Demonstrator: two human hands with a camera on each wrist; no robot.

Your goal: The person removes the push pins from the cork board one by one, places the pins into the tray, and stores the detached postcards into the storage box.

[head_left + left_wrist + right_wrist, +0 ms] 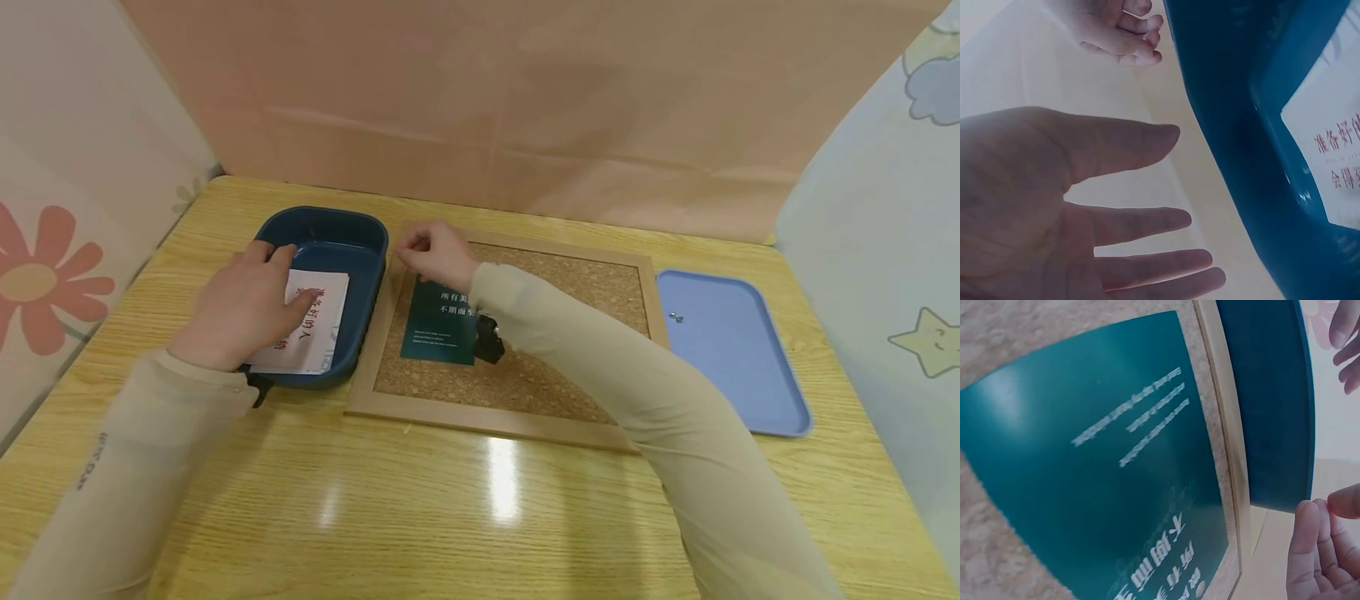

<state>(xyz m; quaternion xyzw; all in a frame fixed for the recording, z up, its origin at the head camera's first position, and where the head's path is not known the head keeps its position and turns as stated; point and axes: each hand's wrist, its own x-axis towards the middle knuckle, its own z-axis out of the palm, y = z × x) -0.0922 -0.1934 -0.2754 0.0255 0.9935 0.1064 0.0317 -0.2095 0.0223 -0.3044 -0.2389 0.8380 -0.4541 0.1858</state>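
Right grip presses together near grainy cork; left grip spreads over deep tray.

A pale yellow wood-grain counter spreads across the scene, with a bright patch of reflected light on its near part and a fainter one to the left. Along its far edge stands a peach-coloured backdrop, marked by creases. The pale left panel carries a large coral flower with a yellowish centre and, farther back, a smaller, faint flower. The light right panel shows a yellow-green star and, farther back, a blue-grey cloud.
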